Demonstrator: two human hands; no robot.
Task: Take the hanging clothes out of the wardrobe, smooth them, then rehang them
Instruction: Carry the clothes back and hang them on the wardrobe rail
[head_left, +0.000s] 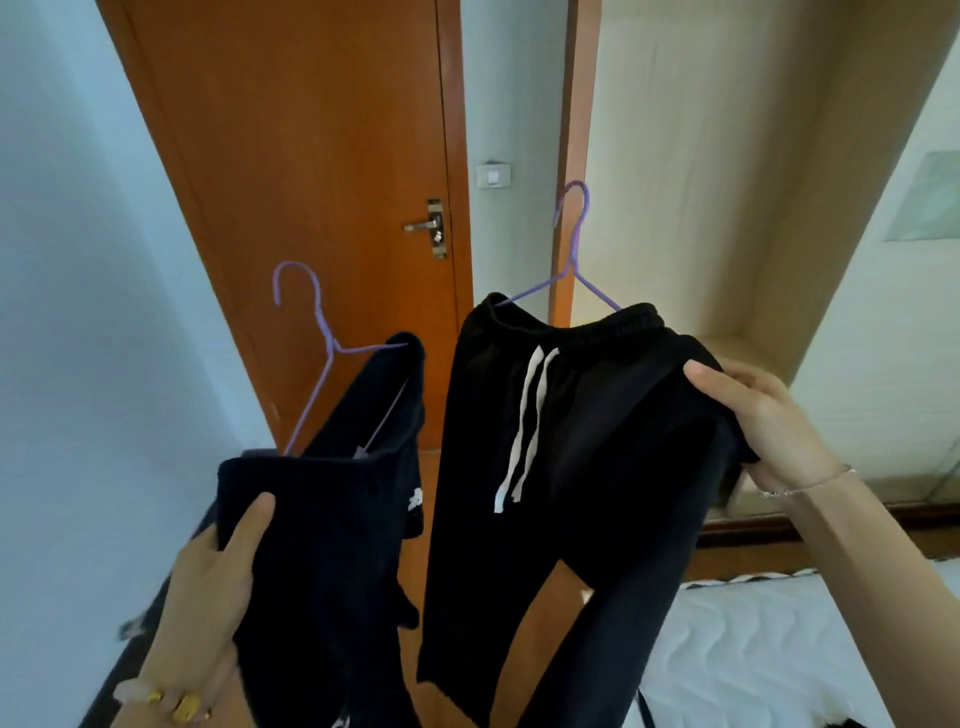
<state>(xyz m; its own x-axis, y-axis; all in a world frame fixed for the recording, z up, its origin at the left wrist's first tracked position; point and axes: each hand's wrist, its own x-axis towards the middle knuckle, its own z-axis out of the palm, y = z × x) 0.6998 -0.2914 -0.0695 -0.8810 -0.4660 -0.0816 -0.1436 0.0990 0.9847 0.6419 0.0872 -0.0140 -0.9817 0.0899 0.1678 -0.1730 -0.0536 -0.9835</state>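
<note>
Two black garments (561, 467) on purple wire hangers (574, 249).

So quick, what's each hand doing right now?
Left hand: closed on the dark garment.
Right hand: closed on the black drawstring trousers.

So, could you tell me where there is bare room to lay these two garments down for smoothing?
The white quilted bed at lower right is the only bare surface, bordered by the black drawstring trousers in the right hand and the wardrobe base. The left is crowded: the left hand holds the other black garment, and dark items lie below it.
</note>
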